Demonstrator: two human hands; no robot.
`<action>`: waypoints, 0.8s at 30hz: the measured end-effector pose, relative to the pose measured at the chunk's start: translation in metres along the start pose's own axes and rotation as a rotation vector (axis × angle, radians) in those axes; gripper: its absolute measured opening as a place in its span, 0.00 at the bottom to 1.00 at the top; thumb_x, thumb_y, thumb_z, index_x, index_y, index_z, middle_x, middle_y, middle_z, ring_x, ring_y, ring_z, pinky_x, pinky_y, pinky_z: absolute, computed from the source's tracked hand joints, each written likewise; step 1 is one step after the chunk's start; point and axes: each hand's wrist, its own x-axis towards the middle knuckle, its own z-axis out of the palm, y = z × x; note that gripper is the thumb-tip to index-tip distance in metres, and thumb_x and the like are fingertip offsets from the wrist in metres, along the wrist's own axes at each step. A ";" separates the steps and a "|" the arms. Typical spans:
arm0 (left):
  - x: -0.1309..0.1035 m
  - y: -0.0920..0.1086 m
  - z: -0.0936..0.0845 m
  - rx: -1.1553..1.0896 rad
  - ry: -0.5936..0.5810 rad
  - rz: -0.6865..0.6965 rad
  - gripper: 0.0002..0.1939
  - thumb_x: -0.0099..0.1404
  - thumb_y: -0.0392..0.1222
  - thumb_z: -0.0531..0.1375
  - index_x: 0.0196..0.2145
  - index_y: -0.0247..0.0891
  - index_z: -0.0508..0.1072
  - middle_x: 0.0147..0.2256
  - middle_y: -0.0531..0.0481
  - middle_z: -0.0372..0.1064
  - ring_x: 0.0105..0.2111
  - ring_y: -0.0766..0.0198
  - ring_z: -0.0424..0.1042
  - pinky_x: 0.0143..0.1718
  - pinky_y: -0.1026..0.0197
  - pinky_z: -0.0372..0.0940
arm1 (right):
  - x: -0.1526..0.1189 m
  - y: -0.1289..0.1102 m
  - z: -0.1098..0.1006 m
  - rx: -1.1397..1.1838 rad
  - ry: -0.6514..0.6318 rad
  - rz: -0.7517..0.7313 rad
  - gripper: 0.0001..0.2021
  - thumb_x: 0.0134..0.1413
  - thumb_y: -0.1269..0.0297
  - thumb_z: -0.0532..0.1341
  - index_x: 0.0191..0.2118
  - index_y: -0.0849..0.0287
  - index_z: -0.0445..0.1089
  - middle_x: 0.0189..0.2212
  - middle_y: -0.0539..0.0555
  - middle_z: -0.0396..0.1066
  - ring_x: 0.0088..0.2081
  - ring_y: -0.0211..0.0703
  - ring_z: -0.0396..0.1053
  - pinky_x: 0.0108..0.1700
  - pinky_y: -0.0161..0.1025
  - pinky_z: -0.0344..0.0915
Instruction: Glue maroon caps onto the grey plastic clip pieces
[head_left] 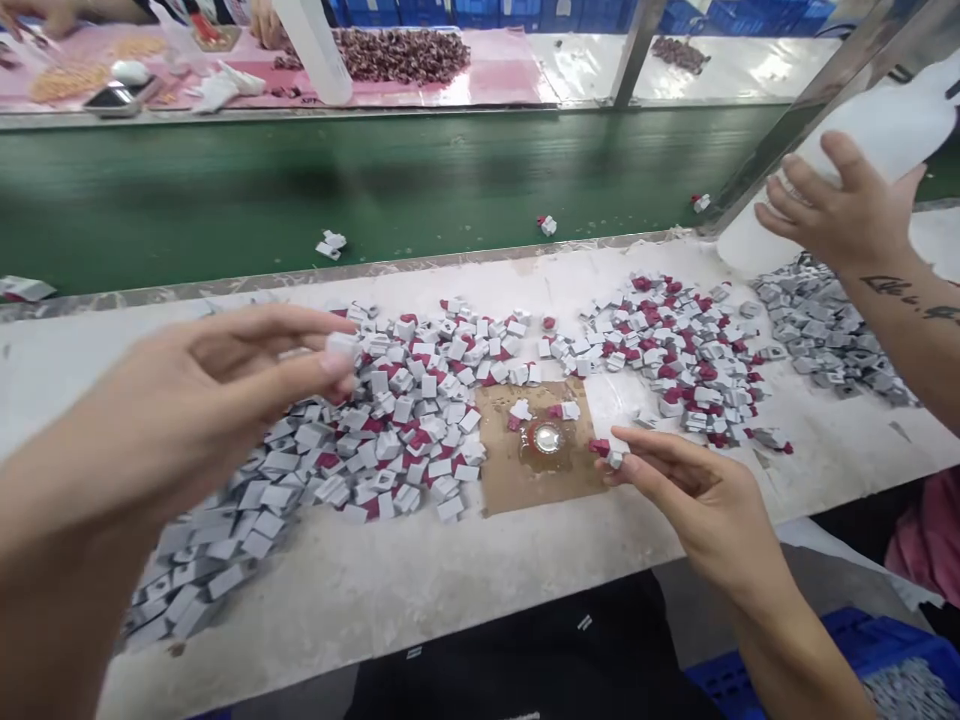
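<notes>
My left hand [217, 375] pinches a small light-grey part [343, 347] between thumb and fingertips, above the left heap of grey and dark-red parts [405, 400]. Between thumb and forefinger of my right hand [697, 490] is a small red and grey part [609, 452], at the right edge of a brown cardboard piece [510, 485]. On the cardboard lies a round, shiny metal-like disc [547, 437] in a wet-looking patch, with two small red and grey parts just behind it.
Another mixed heap [675, 350] lies right of the cardboard. Farther right, a co-worker's hand [847, 205] grips a white bottle [892, 130] near grey parts. A green belt [450, 180] with a few parts runs behind the table. A blue crate [862, 640] stands below right.
</notes>
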 end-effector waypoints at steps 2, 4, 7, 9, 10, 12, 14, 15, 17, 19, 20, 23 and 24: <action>-0.030 0.005 0.026 -0.187 -0.090 -0.019 0.14 0.67 0.55 0.82 0.47 0.51 0.90 0.39 0.54 0.86 0.42 0.56 0.83 0.48 0.49 0.79 | -0.002 -0.002 0.012 0.035 -0.013 -0.025 0.09 0.64 0.54 0.82 0.48 0.45 0.93 0.40 0.53 0.92 0.40 0.56 0.92 0.43 0.45 0.92; -0.052 0.007 0.051 -0.300 -0.169 -0.014 0.14 0.66 0.56 0.83 0.45 0.54 0.90 0.40 0.51 0.87 0.40 0.55 0.85 0.40 0.54 0.81 | -0.004 -0.003 0.021 0.019 -0.009 -0.066 0.08 0.66 0.57 0.80 0.49 0.44 0.93 0.42 0.52 0.92 0.42 0.54 0.93 0.45 0.43 0.92; -0.070 0.006 0.078 -0.389 -0.247 0.017 0.13 0.69 0.55 0.81 0.47 0.53 0.90 0.39 0.48 0.87 0.38 0.55 0.87 0.36 0.61 0.81 | -0.005 0.000 0.028 -0.027 -0.009 -0.118 0.08 0.69 0.60 0.78 0.51 0.43 0.93 0.46 0.50 0.92 0.46 0.52 0.92 0.50 0.42 0.91; -0.077 0.008 0.090 -0.439 -0.262 0.037 0.11 0.70 0.53 0.81 0.46 0.51 0.90 0.38 0.48 0.87 0.39 0.56 0.88 0.37 0.64 0.81 | -0.004 0.003 0.030 -0.059 -0.030 -0.143 0.08 0.71 0.60 0.77 0.52 0.43 0.92 0.48 0.50 0.92 0.48 0.51 0.92 0.51 0.41 0.90; -0.079 0.010 0.094 -0.452 -0.269 0.034 0.09 0.71 0.52 0.80 0.45 0.51 0.90 0.39 0.48 0.88 0.39 0.57 0.88 0.37 0.65 0.82 | -0.004 0.004 0.031 -0.080 -0.042 -0.159 0.08 0.72 0.61 0.76 0.52 0.43 0.92 0.49 0.51 0.92 0.49 0.50 0.92 0.51 0.41 0.90; -0.084 0.016 0.100 -0.455 -0.290 0.009 0.07 0.72 0.48 0.79 0.45 0.49 0.89 0.39 0.49 0.88 0.40 0.59 0.88 0.38 0.67 0.82 | -0.003 0.005 0.033 -0.128 -0.055 -0.204 0.09 0.73 0.62 0.75 0.53 0.44 0.92 0.49 0.50 0.92 0.48 0.49 0.91 0.49 0.39 0.89; -0.087 0.021 0.104 -0.451 -0.311 -0.012 0.06 0.74 0.46 0.78 0.46 0.48 0.89 0.40 0.50 0.88 0.41 0.60 0.89 0.40 0.69 0.82 | -0.004 0.005 0.034 -0.161 -0.055 -0.240 0.10 0.73 0.64 0.74 0.53 0.45 0.92 0.49 0.50 0.92 0.47 0.47 0.91 0.46 0.36 0.88; -0.088 0.022 0.106 -0.456 -0.321 -0.016 0.05 0.74 0.45 0.78 0.46 0.48 0.89 0.40 0.51 0.87 0.42 0.60 0.89 0.41 0.70 0.82 | -0.004 0.004 0.034 -0.165 -0.052 -0.250 0.10 0.73 0.65 0.74 0.53 0.45 0.92 0.48 0.50 0.92 0.47 0.47 0.91 0.46 0.35 0.88; -0.089 0.023 0.111 -0.482 -0.328 -0.013 0.05 0.75 0.44 0.78 0.46 0.47 0.88 0.41 0.51 0.88 0.43 0.61 0.90 0.43 0.71 0.82 | -0.005 0.001 0.033 -0.137 -0.039 -0.244 0.10 0.72 0.66 0.74 0.52 0.45 0.92 0.47 0.49 0.92 0.45 0.46 0.91 0.46 0.35 0.88; -0.088 0.023 0.117 -0.515 -0.341 -0.019 0.06 0.76 0.45 0.77 0.47 0.47 0.88 0.43 0.50 0.89 0.45 0.60 0.90 0.45 0.70 0.83 | -0.006 -0.004 0.031 -0.061 -0.030 -0.214 0.11 0.71 0.67 0.75 0.52 0.43 0.92 0.45 0.48 0.92 0.44 0.45 0.92 0.46 0.34 0.89; -0.087 0.023 0.121 -0.539 -0.351 -0.023 0.06 0.76 0.45 0.77 0.48 0.46 0.87 0.45 0.49 0.90 0.47 0.59 0.91 0.47 0.69 0.84 | -0.005 -0.006 0.030 -0.010 -0.028 -0.195 0.12 0.71 0.67 0.76 0.52 0.41 0.92 0.45 0.47 0.92 0.43 0.45 0.92 0.46 0.34 0.89; -0.084 0.024 0.136 -0.627 -0.387 -0.027 0.08 0.77 0.47 0.76 0.49 0.44 0.87 0.48 0.47 0.91 0.49 0.55 0.91 0.51 0.62 0.86 | -0.003 -0.009 0.026 0.142 -0.034 -0.140 0.12 0.71 0.65 0.78 0.52 0.37 0.92 0.46 0.45 0.92 0.46 0.45 0.93 0.49 0.34 0.89; -0.084 0.025 0.140 -0.656 -0.394 -0.023 0.08 0.77 0.47 0.76 0.49 0.44 0.87 0.49 0.46 0.91 0.49 0.54 0.92 0.51 0.61 0.86 | -0.002 -0.009 0.025 0.182 -0.041 -0.122 0.11 0.72 0.63 0.78 0.52 0.37 0.92 0.48 0.46 0.92 0.48 0.46 0.93 0.51 0.35 0.89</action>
